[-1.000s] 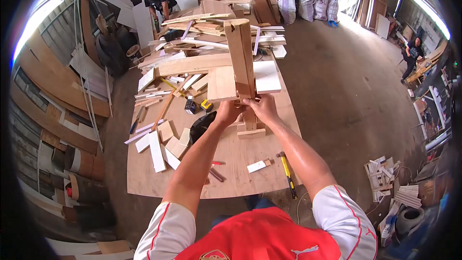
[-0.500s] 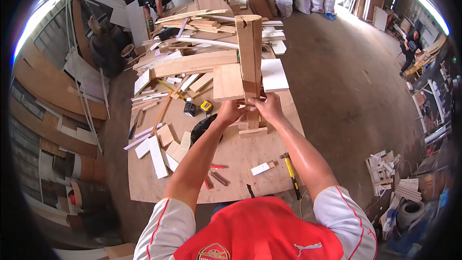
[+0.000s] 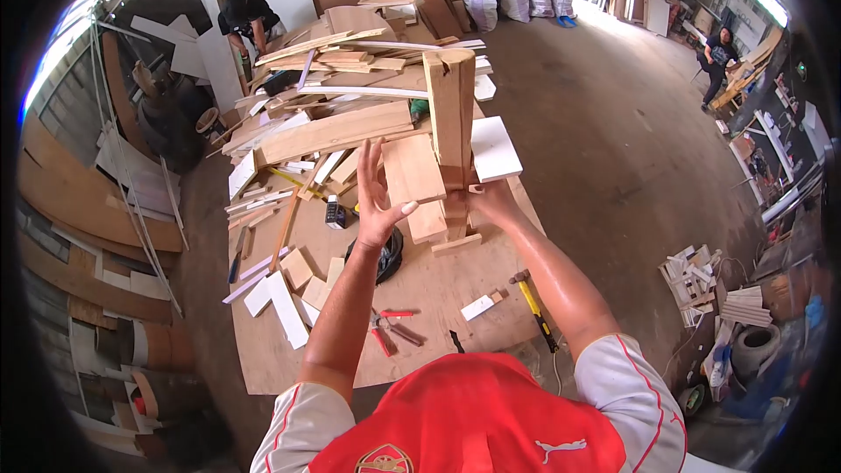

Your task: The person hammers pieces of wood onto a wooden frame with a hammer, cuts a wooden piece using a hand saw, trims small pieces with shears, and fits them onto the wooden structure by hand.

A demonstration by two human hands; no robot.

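standing upright on the table (image 3: 491, 276), the post (image 3: 452, 114) has the right hand (image 3: 492, 201) at its low right side, under the white board (image 3: 497, 149), its hold too hidden to tell; the left hand (image 3: 378, 210), spread and unclenched, borders the block (image 3: 413, 171) left of the post.

- Wooden post (image 3: 450, 123), thick, notched on top, upright above the tabletop (image 3: 438, 285).
- Pale wood block (image 3: 413, 170), squarish, left of it.
- White block (image 3: 496, 149), squarish, right.
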